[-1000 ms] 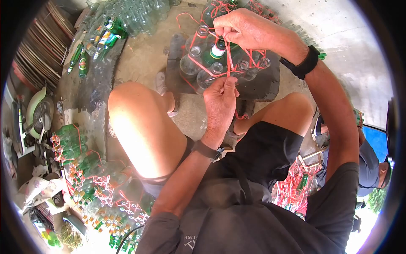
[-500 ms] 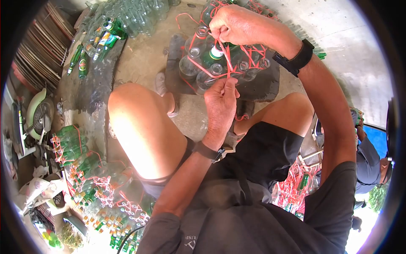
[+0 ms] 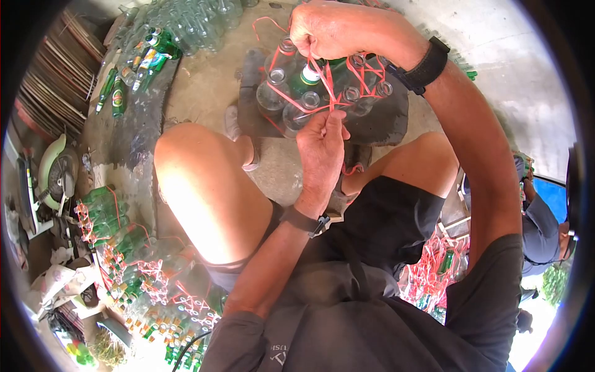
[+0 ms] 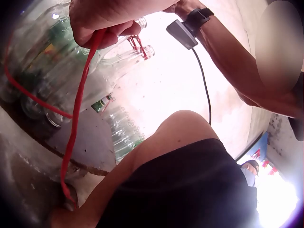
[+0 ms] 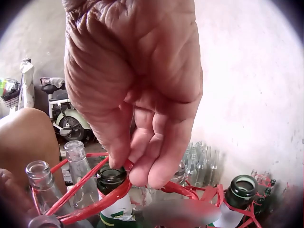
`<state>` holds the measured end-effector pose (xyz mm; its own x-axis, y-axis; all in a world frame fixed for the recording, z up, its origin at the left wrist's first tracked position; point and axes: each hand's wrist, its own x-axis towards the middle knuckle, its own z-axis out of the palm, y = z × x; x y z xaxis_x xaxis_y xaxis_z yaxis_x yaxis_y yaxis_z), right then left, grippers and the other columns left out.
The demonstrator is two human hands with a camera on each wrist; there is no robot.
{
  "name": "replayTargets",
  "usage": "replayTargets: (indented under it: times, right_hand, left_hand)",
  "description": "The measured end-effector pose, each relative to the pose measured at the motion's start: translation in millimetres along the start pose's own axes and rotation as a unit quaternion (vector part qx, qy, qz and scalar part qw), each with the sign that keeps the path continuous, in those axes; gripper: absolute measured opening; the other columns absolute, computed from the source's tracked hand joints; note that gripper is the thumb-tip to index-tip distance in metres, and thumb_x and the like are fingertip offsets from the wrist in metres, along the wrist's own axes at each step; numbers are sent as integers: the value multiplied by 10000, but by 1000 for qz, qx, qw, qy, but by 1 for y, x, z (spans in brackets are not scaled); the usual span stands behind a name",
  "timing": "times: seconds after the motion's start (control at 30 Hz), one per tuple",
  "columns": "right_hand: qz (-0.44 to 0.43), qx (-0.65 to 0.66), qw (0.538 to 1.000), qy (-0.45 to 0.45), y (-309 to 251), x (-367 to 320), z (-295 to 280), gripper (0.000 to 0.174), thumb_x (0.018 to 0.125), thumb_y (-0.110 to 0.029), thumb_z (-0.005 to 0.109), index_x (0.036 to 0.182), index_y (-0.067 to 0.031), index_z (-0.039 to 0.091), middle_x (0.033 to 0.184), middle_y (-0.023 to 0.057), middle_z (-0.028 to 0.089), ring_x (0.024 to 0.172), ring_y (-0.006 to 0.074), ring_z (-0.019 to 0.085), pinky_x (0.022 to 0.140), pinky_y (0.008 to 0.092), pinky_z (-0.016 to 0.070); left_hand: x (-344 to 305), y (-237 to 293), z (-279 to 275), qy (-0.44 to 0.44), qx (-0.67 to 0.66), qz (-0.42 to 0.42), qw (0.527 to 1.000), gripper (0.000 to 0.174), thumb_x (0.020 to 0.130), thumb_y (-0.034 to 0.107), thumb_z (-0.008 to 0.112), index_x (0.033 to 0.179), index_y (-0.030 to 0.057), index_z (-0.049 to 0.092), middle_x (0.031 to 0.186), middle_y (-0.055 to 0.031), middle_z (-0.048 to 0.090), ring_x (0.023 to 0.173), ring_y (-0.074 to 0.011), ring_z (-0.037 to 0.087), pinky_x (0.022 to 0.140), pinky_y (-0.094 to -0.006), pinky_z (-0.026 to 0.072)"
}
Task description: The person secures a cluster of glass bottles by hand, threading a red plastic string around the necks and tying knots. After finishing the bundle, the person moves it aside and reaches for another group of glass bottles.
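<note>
Several clear glass bottles (image 3: pixel 271 96) stand bunched together, with red plastic strapping (image 3: pixel 287 99) looped about their necks. Among them is a green bottle with a white neck label (image 3: pixel 310 75). My left hand (image 3: pixel 319 152) pinches the strapping at the near side of the bunch, where strands meet; a loose red tail (image 4: pixel 76 114) hangs below it in the left wrist view. My right hand (image 3: pixel 334 28) grips a strand above the far bottles, drawing it taut. In the right wrist view its fingertips (image 5: pixel 159 178) sit right beside the green bottle's mouth (image 5: pixel 111 175).
The bunch stands on a dark slab (image 3: pixel 387 121) between my knees. Many clear bottles (image 3: pixel 192 28) stand at the back left, with green ones (image 3: pixel 118 96) lying nearby. Strapped bottle bundles (image 3: pixel 102 211) fill the lower left. Another person (image 3: pixel 539 229) is at the far right.
My right hand has moved left, still gripping the strand, which now slants further left. My left hand stays at the near side with its pinch. The view has shifted slightly.
</note>
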<state>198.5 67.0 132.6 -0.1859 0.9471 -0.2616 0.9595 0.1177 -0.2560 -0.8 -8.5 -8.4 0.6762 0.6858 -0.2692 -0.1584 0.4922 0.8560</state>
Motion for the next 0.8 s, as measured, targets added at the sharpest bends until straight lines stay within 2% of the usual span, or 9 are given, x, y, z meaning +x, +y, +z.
replayTargets:
  times: [0.03,0.1,0.23,0.53,0.8]
  right_hand:
    - [1,0,1000,1,-2,1,-3,178,751,5,642,615,2,526,578,172,458,534,294,465,546,455,388]
    - [77,27,995,-51,-7,1,-9,181,770,4,638,627,5,527,580,165,456,523,281,443,533,461,361]
    - [80,62,993,-57,-14,-1,-17,212,797,-29,672,619,-7,561,588,155,497,525,277,465,533,455,371]
    - [173,68,981,-49,-10,1,-8,108,811,-10,662,707,-17,635,622,127,593,534,252,559,503,428,421]
    - [247,65,966,-39,-6,15,7,69,824,7,654,785,-25,701,652,103,678,541,230,642,476,405,466]
  left_hand:
    - [0,0,0,-1,1,0,1000,225,1035,222,692,1028,21,793,737,2,640,678,-62,555,599,-241,405]
    - [1,-1,1,-3,3,-10,1000,223,1035,218,687,1031,21,793,736,2,642,676,-62,554,600,-242,406]
    - [1,-2,1,-5,5,-3,1000,220,1035,210,681,1034,20,792,734,3,642,675,-60,551,602,-240,405]
    - [2,0,-1,-3,-3,3,1000,218,1031,197,679,1024,13,795,734,15,631,665,-54,521,600,-241,388]
    - [-8,-11,-9,-8,23,-14,1000,188,1021,148,674,981,3,786,708,53,547,664,-31,451,569,-235,322]
